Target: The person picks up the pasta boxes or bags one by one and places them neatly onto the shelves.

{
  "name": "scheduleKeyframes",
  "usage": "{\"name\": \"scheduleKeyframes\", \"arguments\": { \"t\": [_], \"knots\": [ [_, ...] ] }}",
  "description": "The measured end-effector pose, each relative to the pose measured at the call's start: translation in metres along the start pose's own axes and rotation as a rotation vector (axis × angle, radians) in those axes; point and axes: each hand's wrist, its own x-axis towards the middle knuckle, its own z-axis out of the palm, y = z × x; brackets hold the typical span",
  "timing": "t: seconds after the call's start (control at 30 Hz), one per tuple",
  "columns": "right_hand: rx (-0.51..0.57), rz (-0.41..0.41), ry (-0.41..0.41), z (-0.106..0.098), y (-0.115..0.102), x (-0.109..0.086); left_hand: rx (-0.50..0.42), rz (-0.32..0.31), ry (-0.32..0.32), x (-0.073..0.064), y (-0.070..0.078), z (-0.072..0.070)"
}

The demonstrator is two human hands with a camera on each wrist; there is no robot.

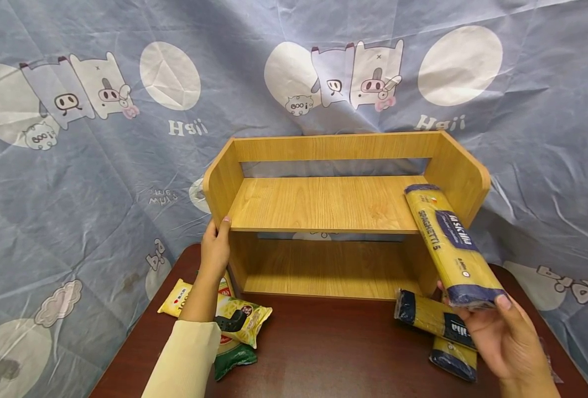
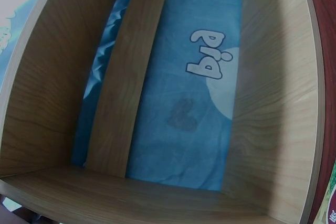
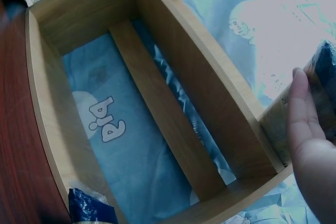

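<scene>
A two-tier wooden shelf (image 1: pixel 318 204) stands on the table. My left hand (image 1: pixel 215 251) grips its left side panel near the upper board's front edge, with the thumb at the front. My right hand (image 1: pixel 503 337) holds the near end of a yellow and navy spaghetti pack (image 1: pixel 440 237). The far end of that pack lies over the right side of the upper board, and its near end slants down past the front edge. In the right wrist view, my right hand (image 3: pixel 310 129) is at the pack, which is partly cut off by the frame.
Beneath the held pack, another spaghetti pack (image 1: pixel 430 318) lies across a further yellow and navy pack (image 1: pixel 453 359) on the table. Several bags, including a yellow bag (image 1: pixel 259 318) and a green-ended bag (image 1: pixel 234 359), lie left of the shelf. A printed cloth (image 1: pixel 254 72) hangs behind.
</scene>
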Motion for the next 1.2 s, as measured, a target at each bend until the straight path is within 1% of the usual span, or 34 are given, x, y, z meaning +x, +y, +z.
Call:
{"name": "scheduleKeyframes", "arguments": {
  "t": [0.03, 0.1, 0.2, 0.27, 0.33, 0.57, 0.77, 1.2],
  "knots": [
    [-0.002, -0.005, 0.022, 0.001, 0.000, 0.000, 0.000, -0.001, -0.002, 0.000, 0.000, 0.000],
    [-0.047, -0.013, 0.068, 0.004, 0.001, 0.000, 0.001, -0.005, -0.006, 0.000, 0.000, 0.000],
    [-0.059, -0.034, 0.095, 0.006, 0.004, 0.002, 0.001, -0.008, -0.010, -0.001, 0.000, 0.000],
    [-0.037, -0.041, 0.077, 0.005, 0.005, 0.003, 0.004, -0.014, -0.012, -0.001, 0.000, -0.001],
    [0.006, -0.049, 0.062, 0.003, 0.007, 0.005, 0.004, -0.016, -0.015, -0.001, 0.000, -0.001],
    [-0.047, -0.079, 0.061, 0.001, 0.009, 0.010, 0.008, -0.009, -0.005, -0.001, 0.000, 0.000],
    [-0.089, -0.083, 0.087, -0.002, 0.010, 0.016, -0.002, -0.002, 0.000, -0.001, 0.000, 0.000],
    [-0.066, -0.085, 0.070, -0.006, 0.011, 0.026, -0.004, -0.007, -0.010, 0.000, -0.001, 0.000]
  ]
}}
